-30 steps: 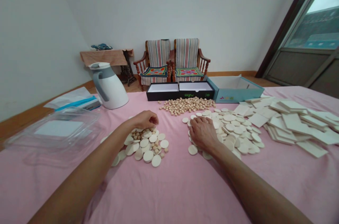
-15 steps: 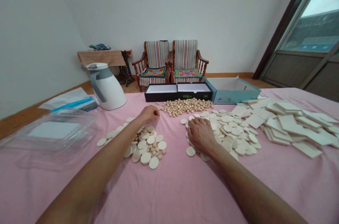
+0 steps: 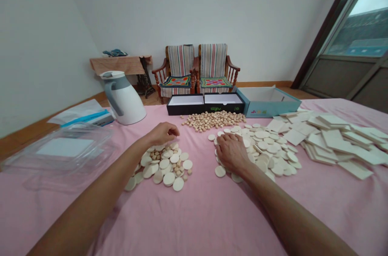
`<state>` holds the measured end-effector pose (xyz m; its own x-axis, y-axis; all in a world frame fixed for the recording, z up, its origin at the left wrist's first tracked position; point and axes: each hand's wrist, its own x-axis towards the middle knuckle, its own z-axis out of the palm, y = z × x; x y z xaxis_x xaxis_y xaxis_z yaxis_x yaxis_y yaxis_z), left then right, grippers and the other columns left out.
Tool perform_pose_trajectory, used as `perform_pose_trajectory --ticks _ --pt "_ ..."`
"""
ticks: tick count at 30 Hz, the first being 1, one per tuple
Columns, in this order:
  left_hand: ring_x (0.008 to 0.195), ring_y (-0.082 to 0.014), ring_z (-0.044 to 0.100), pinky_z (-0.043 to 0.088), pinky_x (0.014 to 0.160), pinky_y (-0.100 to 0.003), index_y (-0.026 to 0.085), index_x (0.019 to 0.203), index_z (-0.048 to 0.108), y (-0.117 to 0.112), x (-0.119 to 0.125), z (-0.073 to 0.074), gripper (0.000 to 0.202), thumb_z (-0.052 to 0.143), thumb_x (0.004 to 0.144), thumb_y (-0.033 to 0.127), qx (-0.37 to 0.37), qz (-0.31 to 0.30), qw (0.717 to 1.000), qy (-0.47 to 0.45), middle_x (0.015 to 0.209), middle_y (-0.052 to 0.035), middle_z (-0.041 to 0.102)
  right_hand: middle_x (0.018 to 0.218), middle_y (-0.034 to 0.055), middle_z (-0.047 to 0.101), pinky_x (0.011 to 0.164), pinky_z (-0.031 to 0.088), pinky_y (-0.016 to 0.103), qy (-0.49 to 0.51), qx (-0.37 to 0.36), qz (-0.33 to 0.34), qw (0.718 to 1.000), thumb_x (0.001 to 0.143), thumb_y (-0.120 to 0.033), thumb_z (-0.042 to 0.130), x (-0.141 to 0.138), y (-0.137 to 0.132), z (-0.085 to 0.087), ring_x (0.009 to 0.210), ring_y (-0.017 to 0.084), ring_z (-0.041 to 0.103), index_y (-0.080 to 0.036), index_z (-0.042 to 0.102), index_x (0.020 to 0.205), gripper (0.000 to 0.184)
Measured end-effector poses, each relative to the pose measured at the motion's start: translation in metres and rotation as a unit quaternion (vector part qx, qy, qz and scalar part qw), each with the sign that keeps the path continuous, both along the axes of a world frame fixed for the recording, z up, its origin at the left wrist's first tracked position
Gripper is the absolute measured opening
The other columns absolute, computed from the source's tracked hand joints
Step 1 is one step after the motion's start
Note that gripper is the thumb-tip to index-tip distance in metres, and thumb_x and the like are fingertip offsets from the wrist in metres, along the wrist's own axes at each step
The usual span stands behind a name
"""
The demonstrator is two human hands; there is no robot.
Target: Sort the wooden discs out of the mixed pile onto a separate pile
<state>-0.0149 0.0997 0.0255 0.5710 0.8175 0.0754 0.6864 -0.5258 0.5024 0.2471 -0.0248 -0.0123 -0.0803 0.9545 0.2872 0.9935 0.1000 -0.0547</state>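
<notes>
My left hand (image 3: 163,133) hovers over the far edge of a small pile of pale wooden discs and little pegs (image 3: 166,165), its fingers curled and pinched together; what they hold is hidden. My right hand (image 3: 232,152) lies palm down on the left side of a larger spread of pale wooden discs (image 3: 266,151), fingers bent over them. A heap of small wooden pegs (image 3: 214,120) lies just beyond both hands on the pink cloth (image 3: 197,215).
Flat pale square tiles (image 3: 333,139) are heaped at the right. A black two-part box (image 3: 206,103) and an open blue box (image 3: 268,101) stand at the far edge. A white jug (image 3: 123,97) and a clear plastic container (image 3: 60,151) stand at the left.
My left hand reached out toward the peg heap, then drew back over the near pile of discs and pegs. My right hand stayed on the discs.
</notes>
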Motion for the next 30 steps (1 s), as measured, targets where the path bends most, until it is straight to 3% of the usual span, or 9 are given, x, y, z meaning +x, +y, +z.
perform_pose_trajectory --ticks 4,8,15,22,24,30 --pt "0.066 -0.0124 0.062 0.043 0.059 -0.018 0.016 0.082 0.071 -0.018 -0.013 0.004 0.022 0.059 0.064 0.014 0.005 -0.048 0.994 0.102 0.075 -0.0007 0.071 0.105 0.0112 0.063 0.093 0.023 0.038 -0.006 0.002 0.005 1.0 0.089 -0.028 0.04 0.0 0.0 -0.001 0.107 0.025 0.046 -0.018 0.061 0.097 0.025" --pt "0.062 -0.0121 0.06 0.04 0.056 -0.018 0.017 0.074 0.07 -0.028 -0.009 0.005 0.019 0.059 0.061 0.009 0.032 -0.024 0.989 0.14 0.068 0.0001 0.069 0.103 0.0105 0.063 0.092 0.023 0.038 -0.005 0.011 0.004 1.0 0.089 -0.029 0.04 0.001 -0.001 -0.002 0.105 0.024 0.047 -0.018 0.061 0.095 0.024" --pt "0.064 -0.0135 0.061 0.043 0.057 -0.019 0.017 0.068 0.07 -0.008 0.016 -0.003 0.014 0.061 0.061 0.008 0.059 0.037 0.994 0.088 0.066 0.0002 0.068 0.104 0.0101 0.062 0.092 0.023 0.038 -0.012 0.002 0.001 1.0 0.09 -0.03 0.039 0.0 0.0 -0.001 0.106 0.024 0.046 -0.019 0.061 0.096 0.025" --pt "0.084 -0.0137 0.065 0.05 0.07 -0.02 0.013 0.107 0.064 0.01 0.057 -0.011 0.032 0.052 0.077 0.012 0.1 0.136 0.986 -0.012 0.102 -0.0069 0.069 0.103 0.0098 0.062 0.091 0.023 0.037 -0.007 0.007 0.003 1.0 0.09 -0.03 0.039 0.0 -0.001 0.0 0.105 0.024 0.047 -0.019 0.061 0.096 0.025" --pt "0.083 -0.0131 0.065 0.049 0.07 -0.019 0.014 0.104 0.065 0.004 0.055 -0.009 0.029 0.052 0.078 0.012 0.096 0.133 0.986 -0.013 0.1 -0.006 0.07 0.103 0.0096 0.062 0.091 0.023 0.037 -0.009 0.009 0.002 1.0 0.09 -0.03 0.039 0.001 0.0 0.0 0.104 0.023 0.047 -0.019 0.06 0.095 0.024" --pt "0.065 -0.0143 0.062 0.044 0.058 -0.02 0.017 0.07 0.07 -0.028 0.025 -0.001 0.007 0.065 0.066 0.02 0.042 0.083 0.994 0.064 0.067 -0.0007 0.068 0.102 0.01 0.063 0.091 0.023 0.037 -0.012 0.005 0.003 1.0 0.089 -0.029 0.04 0.0 0.0 -0.002 0.104 0.024 0.047 -0.018 0.06 0.095 0.023"
